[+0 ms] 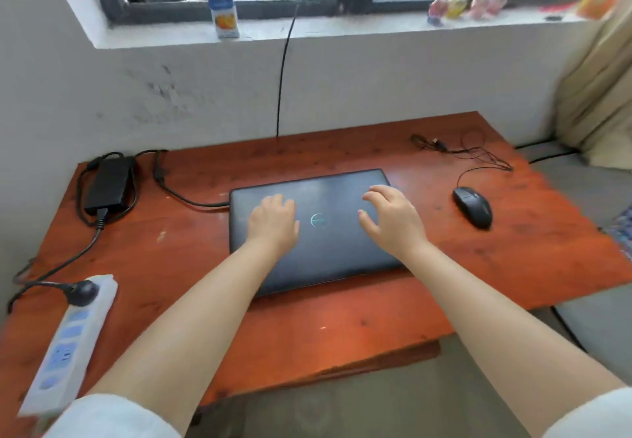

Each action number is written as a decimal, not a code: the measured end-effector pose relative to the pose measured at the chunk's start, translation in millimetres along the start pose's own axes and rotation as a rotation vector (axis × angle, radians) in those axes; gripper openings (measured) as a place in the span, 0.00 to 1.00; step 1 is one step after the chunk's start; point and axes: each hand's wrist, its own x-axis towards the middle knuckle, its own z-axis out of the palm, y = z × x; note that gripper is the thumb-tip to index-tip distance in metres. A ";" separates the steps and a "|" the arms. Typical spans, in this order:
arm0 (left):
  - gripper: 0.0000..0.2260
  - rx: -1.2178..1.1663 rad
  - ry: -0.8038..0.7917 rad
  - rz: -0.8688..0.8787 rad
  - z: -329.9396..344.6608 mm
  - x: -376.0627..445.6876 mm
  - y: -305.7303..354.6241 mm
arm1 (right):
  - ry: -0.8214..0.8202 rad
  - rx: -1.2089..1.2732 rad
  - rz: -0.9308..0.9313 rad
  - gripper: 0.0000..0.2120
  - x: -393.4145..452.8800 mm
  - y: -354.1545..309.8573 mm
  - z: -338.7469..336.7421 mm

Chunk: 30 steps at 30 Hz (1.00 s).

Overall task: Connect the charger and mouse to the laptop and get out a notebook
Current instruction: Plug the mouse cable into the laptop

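A dark closed laptop (328, 253) lies in the middle of the red-brown wooden table (342, 328). My left hand (273, 220) rests flat on the left half of its lid. Just above the lid's right half hovers my right hand (393, 218), fingers spread and empty. The black charger brick (107, 183) sits at the table's back left; its cable (184, 198) runs to the laptop's left edge. A black mouse (473, 206) lies to the right of the laptop, its thin cord (478, 157) coiled loosely behind it. No notebook is in view.
A white power strip (71, 342) lies at the front left with a black plug (83, 292) in it. On the windowsill stand a juice bottle (222, 3) and small toys (468, 6). A black cable (284, 71) hangs down the wall. Cushions (598, 95) lie at right.
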 end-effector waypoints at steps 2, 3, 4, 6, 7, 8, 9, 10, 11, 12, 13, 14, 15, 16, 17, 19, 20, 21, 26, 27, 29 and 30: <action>0.15 -0.024 0.018 0.002 1.6 12.1 45.6 | 0.010 -0.030 0.025 0.15 -3.3 40.5 -26.7; 0.16 -0.030 0.021 0.004 2.8 18.7 66.3 | 0.018 -0.038 0.038 0.15 -4.5 59.7 -38.6; 0.16 -0.032 0.021 0.004 3.6 25.7 85.1 | 0.029 -0.044 0.048 0.15 -4.9 77.5 -49.7; 0.17 -0.036 0.020 0.007 4.8 40.5 116.9 | 0.051 -0.051 0.068 0.15 -2.9 109.5 -67.1; 0.17 -0.036 0.021 0.009 5.6 48.5 130.3 | 0.057 -0.055 0.082 0.15 -0.1 124.5 -73.2; 0.17 -0.031 0.027 0.015 6.3 57.2 142.0 | 0.056 -0.061 0.099 0.15 4.2 138.6 -77.7; 0.17 -0.023 0.035 0.021 7.2 67.1 152.4 | 0.050 -0.065 0.115 0.15 10.2 152.1 -80.9; 0.17 -0.019 0.041 0.025 8.4 77.1 161.0 | 0.039 -0.070 0.130 0.15 17.6 164.9 -82.8; 0.17 -0.023 0.041 0.024 10.2 87.5 168.2 | 0.026 -0.076 0.144 0.15 25.9 177.1 -83.4; 0.17 -0.028 0.038 0.019 12.7 98.2 173.8 | 0.009 -0.087 0.159 0.16 34.9 188.9 -83.3; 0.17 -0.032 0.031 0.012 16.0 109.6 178.2 | -0.013 -0.101 0.174 0.16 44.3 200.4 -82.4; 0.17 -0.033 0.022 0.003 19.7 122.0 181.0 | -0.038 -0.116 0.188 0.16 54.5 211.8 -80.8; 0.17 -0.034 0.015 -0.007 23.5 135.5 183.0 | -0.064 -0.135 0.195 0.17 65.6 223.1 -78.4; 0.17 -0.036 0.008 -0.019 26.7 149.1 184.2 | -0.092 -0.153 0.199 0.17 77.2 233.9 -75.8; 0.17 -0.037 0.002 -0.032 28.8 162.4 184.8 | -0.119 -0.167 0.207 0.17 89.1 243.7 -73.6; 0.17 -0.032 -0.008 -0.060 30.5 187.7 185.7 | -0.166 -0.173 0.232 0.18 113.3 260.9 -70.8; 0.17 -0.020 -0.017 -0.070 31.4 198.9 185.9 | -0.181 -0.168 0.242 0.18 124.5 268.3 -69.5; 0.17 -0.006 -0.026 -0.075 32.5 210.3 186.3 | -0.184 -0.156 0.252 0.18 135.5 275.2 -67.9; 0.16 -0.005 -0.063 -0.149 47.6 242.1 189.0 | -0.243 -0.124 0.274 0.15 181.6 307.5 -53.5; 0.16 -0.011 -0.067 -0.164 53.8 242.3 188.8 | -0.267 -0.127 0.269 0.15 190.3 314.2 -48.8; 0.16 -0.017 -0.082 -0.205 68.0 236.7 186.2 | -0.316 -0.126 0.268 0.16 206.8 326.5 -37.3; 0.17 -0.020 -0.089 -0.239 75.5 231.6 184.0 | -0.337 -0.126 0.269 0.16 214.5 332.0 -30.4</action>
